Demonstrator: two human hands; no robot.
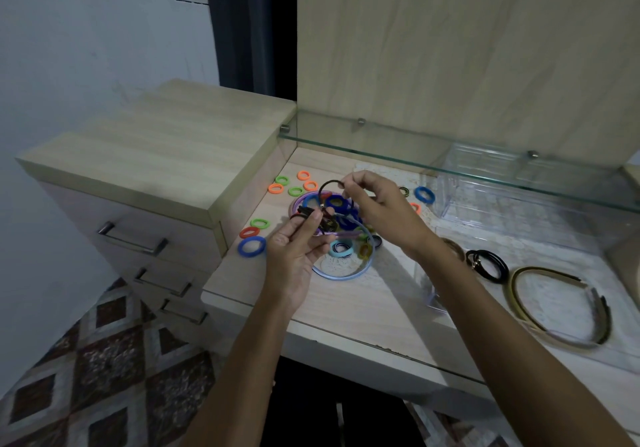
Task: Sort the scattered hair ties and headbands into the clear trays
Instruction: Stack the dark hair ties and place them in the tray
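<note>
Above the pile at the desk's left, the right hand (372,201) pinched a thin black hair tie (329,187) — light, limp, stretchy, probably best pinched anywhere along its loop — while the left hand (294,249) gripped several more.

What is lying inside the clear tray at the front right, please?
Inside the front clear tray lie black hair ties and several headbands, black and cream. The right forearm covers its left end, so anything there stays hidden.

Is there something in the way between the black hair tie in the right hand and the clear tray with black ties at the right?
Nothing visible blocks it. The right hand pinches the black hair tie above the pile, and the clear tray lies open-topped to its right.
</note>
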